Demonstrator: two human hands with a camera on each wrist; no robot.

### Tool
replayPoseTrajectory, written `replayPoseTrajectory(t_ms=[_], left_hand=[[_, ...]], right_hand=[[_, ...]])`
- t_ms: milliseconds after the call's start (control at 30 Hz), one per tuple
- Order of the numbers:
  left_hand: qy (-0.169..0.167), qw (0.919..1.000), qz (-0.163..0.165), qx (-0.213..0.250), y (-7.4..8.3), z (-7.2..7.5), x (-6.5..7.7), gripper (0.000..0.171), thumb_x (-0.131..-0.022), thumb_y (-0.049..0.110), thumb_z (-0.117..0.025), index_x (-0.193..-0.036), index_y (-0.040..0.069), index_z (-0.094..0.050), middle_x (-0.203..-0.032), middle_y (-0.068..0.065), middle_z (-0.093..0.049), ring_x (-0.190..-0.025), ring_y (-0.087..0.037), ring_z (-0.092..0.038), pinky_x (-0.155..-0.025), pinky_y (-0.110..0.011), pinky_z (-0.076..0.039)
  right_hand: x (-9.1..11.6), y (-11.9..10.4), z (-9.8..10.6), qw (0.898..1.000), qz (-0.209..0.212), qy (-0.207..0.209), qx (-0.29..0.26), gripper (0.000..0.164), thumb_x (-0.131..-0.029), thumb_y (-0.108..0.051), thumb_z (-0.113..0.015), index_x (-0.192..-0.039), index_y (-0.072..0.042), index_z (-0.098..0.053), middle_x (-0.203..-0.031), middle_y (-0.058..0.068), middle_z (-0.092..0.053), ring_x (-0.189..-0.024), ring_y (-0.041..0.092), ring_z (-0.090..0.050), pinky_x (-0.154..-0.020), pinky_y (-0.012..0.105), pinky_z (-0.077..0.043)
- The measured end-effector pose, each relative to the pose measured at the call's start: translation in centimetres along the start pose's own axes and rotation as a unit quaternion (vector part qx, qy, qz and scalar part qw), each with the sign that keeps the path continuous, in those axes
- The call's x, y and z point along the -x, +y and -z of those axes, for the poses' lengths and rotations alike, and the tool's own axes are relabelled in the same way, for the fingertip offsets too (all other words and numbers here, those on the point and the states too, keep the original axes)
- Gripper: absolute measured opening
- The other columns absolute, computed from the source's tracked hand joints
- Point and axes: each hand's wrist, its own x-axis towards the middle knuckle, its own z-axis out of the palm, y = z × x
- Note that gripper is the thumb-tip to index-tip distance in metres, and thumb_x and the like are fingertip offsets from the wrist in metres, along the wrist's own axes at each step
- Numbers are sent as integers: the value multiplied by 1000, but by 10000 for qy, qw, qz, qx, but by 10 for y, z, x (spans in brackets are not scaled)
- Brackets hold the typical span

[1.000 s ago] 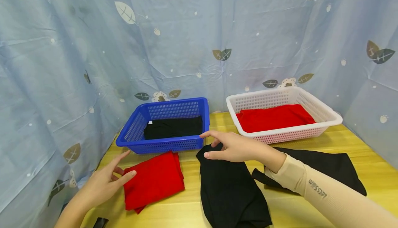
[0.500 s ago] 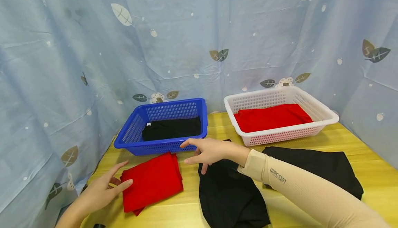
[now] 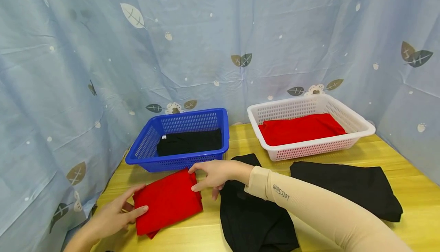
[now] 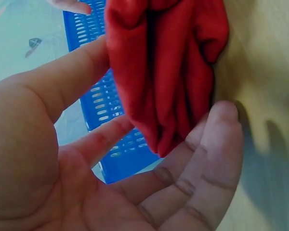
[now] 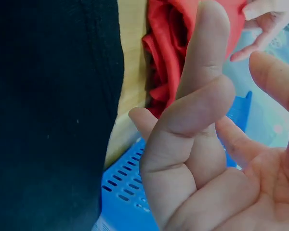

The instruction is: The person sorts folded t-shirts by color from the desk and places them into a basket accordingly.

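Note:
A folded red garment (image 3: 168, 202) lies on the table in front of the blue basket, its layered edge showing in the left wrist view. At its left side is my left hand (image 3: 118, 212); the thumb overlaps the top and the other fingers reach around the edge, loosely bent. My right hand (image 3: 218, 173) comes over from the right, with its thumb and index finger right at the garment's right edge and nothing gripped. Under the right hand and forearm lies a black garment (image 3: 256, 214). In the right wrist view the right fingers (image 5: 207, 43) overlap the red folds.
The blue basket (image 3: 175, 159) behind holds a folded black garment (image 3: 190, 141). A white basket (image 3: 319, 145) at the back right holds red clothing (image 3: 302, 129). Another folded black garment (image 3: 347, 187) lies at the right of the table. A blue curtain (image 3: 192, 46) hangs behind.
My right hand has moved left and down, from over the black garment to the red garment's right edge. My left hand has moved slightly down and closer around the red garment's left edge.

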Motion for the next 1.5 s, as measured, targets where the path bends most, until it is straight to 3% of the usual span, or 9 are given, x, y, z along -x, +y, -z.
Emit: replayPoseTrajectory(t_ms=[300,533,667,767,900,1300,1500], left_hand=[[-128,9997,26,222,-1,-4,-5,91,-93,44,-83,-166,15,-35,-130,-13,-61,-99,-19,-64,-74,-38,-65],[-152,9996,39,223,1,-5,-8,94,-91,41,-85,-166,14,-36,-131,-15,-60,-101,-22,-63,-75,-39,-66],[-223,9990,35,385,0,-6,-10,92,-92,36,-85,-166,13,-35,-135,-17,-59,-103,-23,-63,-76,-40,-66],[-289,9983,9,514,-1,-6,-10,91,-93,32,-85,-166,13,-34,-139,-20,-57,-105,-24,-63,-78,-42,-67],[-389,9967,-30,714,-1,-6,-10,90,-93,29,-84,-167,14,-34,-145,-26,-52,-108,-27,-65,-81,-45,-68],[-442,9960,-49,778,0,-7,-11,88,-94,25,-83,-167,13,-36,-140,-27,-56,-105,-26,-66,-82,-43,-67],[-492,9952,-109,836,-1,-7,-10,87,-95,24,-83,-167,12,-35,-149,-33,-49,-110,-28,-66,-82,-44,-67]], right_hand=[[-17,-1,-7,9991,-403,-100,-42,64,-100,-40,-76,-157,-26,-50,-164,15,-45,-67,23,-79,-50,25,-34],[-27,0,-10,9987,-463,-193,-133,62,-100,-39,-76,-157,-29,-52,-161,12,-46,-69,22,-80,-53,25,-37],[-32,0,-11,9983,-380,-375,-218,62,-100,-37,-75,-158,-30,-53,-122,10,-68,-64,20,-77,-50,24,-32],[-35,-1,-12,9984,-275,-463,-193,62,-101,-36,-75,-158,-31,-53,-119,8,-67,-58,17,-70,-50,24,-30],[-37,-4,-16,9985,-189,-505,-119,64,-99,-37,-77,-158,-32,-53,-155,6,-46,-56,17,-64,-52,23,-34],[-42,-8,-24,9978,-238,-563,-263,64,-97,-35,-78,-156,-31,-55,-155,8,-49,-59,18,-69,-53,23,-37],[-40,-12,-25,9982,-351,-458,-140,64,-97,-36,-79,-156,-32,-55,-153,8,-51,-61,20,-72,-54,24,-38]])
